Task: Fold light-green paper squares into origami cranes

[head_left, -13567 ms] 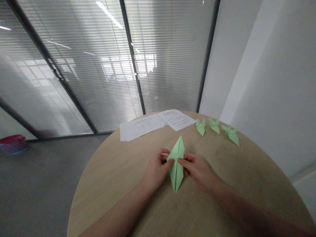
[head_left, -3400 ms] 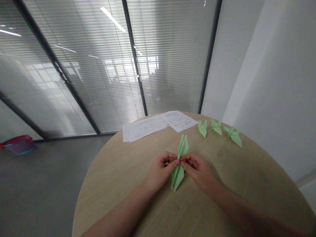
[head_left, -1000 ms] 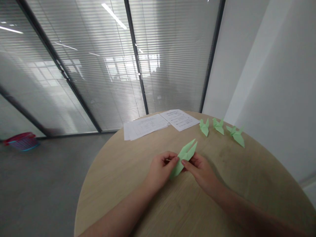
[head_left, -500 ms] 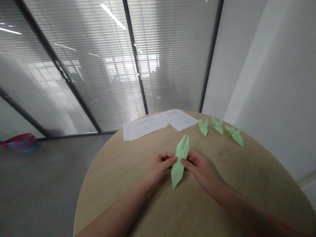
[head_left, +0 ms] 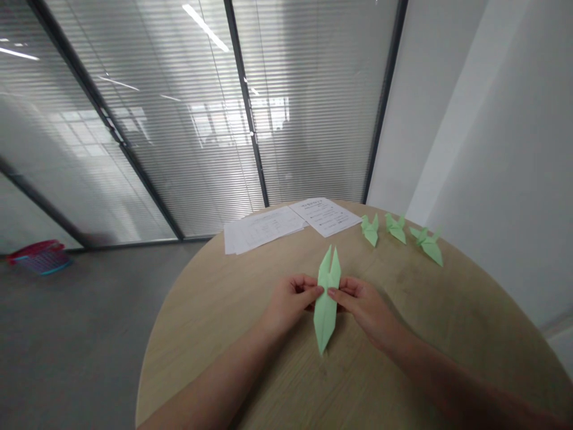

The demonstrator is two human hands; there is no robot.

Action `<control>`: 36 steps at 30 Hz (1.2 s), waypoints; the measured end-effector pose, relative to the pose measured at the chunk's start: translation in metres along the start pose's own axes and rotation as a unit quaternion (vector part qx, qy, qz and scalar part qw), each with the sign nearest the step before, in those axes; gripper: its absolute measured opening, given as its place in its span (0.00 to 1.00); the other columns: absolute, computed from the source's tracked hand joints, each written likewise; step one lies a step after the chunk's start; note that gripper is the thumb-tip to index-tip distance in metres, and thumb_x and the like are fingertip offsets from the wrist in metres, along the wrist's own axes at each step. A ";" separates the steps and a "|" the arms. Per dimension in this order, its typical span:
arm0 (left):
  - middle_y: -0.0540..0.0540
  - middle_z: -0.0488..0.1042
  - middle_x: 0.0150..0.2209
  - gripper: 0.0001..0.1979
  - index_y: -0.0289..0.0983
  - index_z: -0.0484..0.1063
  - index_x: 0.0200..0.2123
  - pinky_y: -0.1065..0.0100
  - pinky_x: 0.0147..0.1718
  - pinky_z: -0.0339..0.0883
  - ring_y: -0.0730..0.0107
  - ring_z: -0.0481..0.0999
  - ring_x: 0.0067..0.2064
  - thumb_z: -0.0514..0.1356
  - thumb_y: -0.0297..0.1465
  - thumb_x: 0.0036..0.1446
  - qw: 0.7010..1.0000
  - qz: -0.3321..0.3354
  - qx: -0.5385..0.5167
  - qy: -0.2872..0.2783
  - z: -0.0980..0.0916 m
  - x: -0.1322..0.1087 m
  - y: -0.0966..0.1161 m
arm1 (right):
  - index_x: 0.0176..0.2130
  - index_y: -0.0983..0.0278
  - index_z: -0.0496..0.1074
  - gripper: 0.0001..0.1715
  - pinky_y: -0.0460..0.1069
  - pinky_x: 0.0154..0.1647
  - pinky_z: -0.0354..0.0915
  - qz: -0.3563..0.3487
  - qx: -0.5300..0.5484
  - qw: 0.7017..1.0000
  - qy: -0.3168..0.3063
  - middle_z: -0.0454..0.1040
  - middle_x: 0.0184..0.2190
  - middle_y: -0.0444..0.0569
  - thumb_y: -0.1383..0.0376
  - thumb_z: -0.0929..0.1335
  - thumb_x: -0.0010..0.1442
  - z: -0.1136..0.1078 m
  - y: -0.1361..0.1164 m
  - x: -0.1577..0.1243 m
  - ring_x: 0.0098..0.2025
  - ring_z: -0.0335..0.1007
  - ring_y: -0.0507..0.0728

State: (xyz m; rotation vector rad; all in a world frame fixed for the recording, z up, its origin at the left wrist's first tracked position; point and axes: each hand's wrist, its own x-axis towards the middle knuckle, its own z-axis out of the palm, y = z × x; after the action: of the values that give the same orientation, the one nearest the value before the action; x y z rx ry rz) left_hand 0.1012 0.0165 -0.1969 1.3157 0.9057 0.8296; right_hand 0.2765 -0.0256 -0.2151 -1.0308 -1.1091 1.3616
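A narrow folded piece of light green paper (head_left: 326, 310) lies lengthwise on the round wooden table (head_left: 224, 310), two slim points at its far end and one point toward me. My left hand (head_left: 290, 301) pinches its left edge at the middle. My right hand (head_left: 364, 307) pinches the right edge opposite, thumb and forefinger closed on the paper. Both forearms rest over the table's near part.
Three folded green paper cranes (head_left: 370, 229) (head_left: 396, 227) (head_left: 427, 243) stand in a row at the far right of the table. White printed sheets (head_left: 264, 228) (head_left: 324, 216) lie at the far edge. Glass partitions with blinds rise behind; a red basket (head_left: 38, 257) sits on the floor, left.
The green paper was turned from slanting right a second ago to pointing straight away from me. It looks narrower than 13.6 s ago. Both hands stay pinched at its middle.
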 end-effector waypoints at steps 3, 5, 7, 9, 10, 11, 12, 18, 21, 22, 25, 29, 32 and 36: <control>0.47 0.77 0.25 0.20 0.34 0.77 0.28 0.68 0.30 0.68 0.71 0.74 0.26 0.72 0.46 0.48 0.999 0.003 0.040 0.011 0.000 0.000 -0.002 | 0.35 0.61 0.79 0.22 0.55 0.41 0.74 0.003 -0.001 1.000 -0.006 0.83 0.33 0.49 0.47 0.77 0.51 -0.001 0.003 0.001 0.34 0.79 0.60; 0.47 0.77 0.26 0.19 0.34 0.78 0.28 0.68 0.30 0.68 0.71 0.74 0.27 0.70 0.46 0.50 0.998 0.013 0.058 0.015 0.000 0.001 -0.004 | 0.36 0.62 0.79 0.22 0.55 0.41 0.73 0.007 -0.005 1.000 -0.015 0.83 0.34 0.50 0.47 0.76 0.52 -0.001 0.005 0.001 0.35 0.80 0.61; 0.47 0.77 0.26 0.18 0.34 0.79 0.30 0.68 0.30 0.68 0.70 0.73 0.27 0.69 0.45 0.51 0.997 0.024 0.070 0.026 0.000 0.001 -0.005 | 0.38 0.63 0.80 0.23 0.54 0.41 0.73 0.009 -0.012 1.000 -0.018 0.83 0.35 0.51 0.48 0.77 0.52 -0.002 0.007 0.002 0.36 0.79 0.61; 0.47 0.76 0.25 0.16 0.34 0.79 0.30 0.68 0.30 0.67 0.70 0.72 0.27 0.68 0.43 0.53 0.995 0.036 0.087 0.041 0.001 0.000 -0.004 | 0.38 0.65 0.80 0.22 0.53 0.42 0.72 0.008 -0.016 1.000 -0.021 0.83 0.35 0.52 0.50 0.77 0.52 -0.001 0.008 0.001 0.37 0.79 0.60; 0.47 0.76 0.25 0.15 0.34 0.79 0.30 0.68 0.29 0.66 0.71 0.72 0.27 0.67 0.42 0.53 0.993 0.043 0.100 0.050 0.001 0.000 -0.004 | 0.38 0.65 0.80 0.22 0.53 0.43 0.72 0.009 -0.018 1.000 -0.024 0.83 0.36 0.52 0.50 0.77 0.52 -0.001 0.008 0.001 0.37 0.79 0.60; 0.48 0.75 0.24 0.15 0.34 0.79 0.29 0.69 0.29 0.65 0.71 0.71 0.27 0.67 0.41 0.54 0.991 0.050 0.114 0.056 0.001 0.000 -0.003 | 0.38 0.65 0.80 0.21 0.53 0.43 0.72 0.010 -0.021 0.999 -0.030 0.83 0.36 0.52 0.51 0.77 0.52 0.000 0.008 0.000 0.38 0.79 0.60; 0.48 0.75 0.24 0.14 0.34 0.79 0.28 0.69 0.29 0.65 0.71 0.71 0.27 0.66 0.41 0.54 0.989 0.057 0.125 0.060 0.002 -0.001 -0.002 | 0.38 0.65 0.81 0.21 0.53 0.44 0.72 0.011 -0.023 0.999 -0.036 0.83 0.36 0.52 0.51 0.77 0.52 0.001 0.008 0.000 0.38 0.79 0.60; 0.48 0.75 0.24 0.17 0.35 0.77 0.28 0.68 0.29 0.66 0.70 0.72 0.27 0.68 0.45 0.53 0.994 0.054 0.092 0.040 0.002 -0.003 0.003 | 0.38 0.67 0.81 0.25 0.53 0.40 0.71 0.008 -0.065 0.996 -0.068 0.82 0.35 0.53 0.47 0.74 0.57 0.001 0.012 -0.001 0.37 0.78 0.60; 0.46 0.77 0.26 0.19 0.34 0.78 0.29 0.68 0.30 0.66 0.69 0.73 0.28 0.69 0.47 0.52 0.998 0.022 0.064 0.016 0.002 -0.003 0.002 | 0.36 0.67 0.80 0.24 0.51 0.38 0.69 0.003 -0.098 0.993 -0.072 0.81 0.33 0.51 0.47 0.73 0.58 -0.001 0.014 -0.001 0.34 0.76 0.58; 0.46 0.77 0.26 0.20 0.34 0.78 0.28 0.68 0.30 0.67 0.69 0.74 0.28 0.69 0.47 0.52 0.998 0.013 0.053 0.009 0.002 -0.003 0.001 | 0.35 0.67 0.80 0.24 0.50 0.37 0.68 0.003 -0.103 0.992 -0.075 0.81 0.32 0.50 0.47 0.73 0.58 -0.002 0.014 -0.002 0.33 0.75 0.58; 0.46 0.78 0.26 0.20 0.34 0.79 0.28 0.68 0.31 0.68 0.69 0.75 0.28 0.70 0.47 0.51 1.000 -0.002 0.018 0.002 0.002 -0.004 0.001 | 0.33 0.66 0.79 0.22 0.48 0.33 0.65 0.009 -0.111 0.990 -0.091 0.79 0.30 0.48 0.49 0.73 0.58 -0.002 0.013 -0.003 0.31 0.72 0.56; 0.45 0.80 0.28 0.19 0.33 0.81 0.30 0.67 0.33 0.70 0.68 0.77 0.30 0.72 0.45 0.50 1.000 0.002 -0.017 0.009 -0.001 -0.004 0.004 | 0.28 0.65 0.76 0.20 0.46 0.28 0.58 0.034 -0.119 0.983 -0.135 0.74 0.24 0.45 0.50 0.74 0.57 -0.001 0.006 -0.006 0.26 0.65 0.52; 0.46 0.79 0.28 0.17 0.33 0.80 0.30 0.67 0.33 0.70 0.69 0.76 0.29 0.72 0.43 0.50 0.999 0.019 -0.028 0.022 -0.002 -0.003 0.007 | 0.25 0.64 0.73 0.21 0.45 0.26 0.53 0.057 -0.142 0.972 -0.177 0.70 0.21 0.43 0.51 0.74 0.56 -0.001 -0.001 -0.008 0.23 0.60 0.50; 0.47 0.77 0.27 0.15 0.34 0.79 0.30 0.67 0.33 0.70 0.70 0.75 0.29 0.71 0.42 0.51 0.998 0.039 -0.026 0.046 -0.003 -0.003 0.010 | 0.24 0.64 0.72 0.20 0.45 0.23 0.51 0.085 -0.175 0.962 -0.192 0.67 0.19 0.43 0.52 0.73 0.56 -0.001 -0.004 -0.010 0.21 0.57 0.49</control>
State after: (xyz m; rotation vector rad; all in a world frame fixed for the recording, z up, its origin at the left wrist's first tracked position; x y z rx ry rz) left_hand 0.0970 0.0160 -0.1873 1.2836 0.9033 0.9741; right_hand 0.2791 -0.0359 -0.2115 -1.1636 -1.6242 1.5820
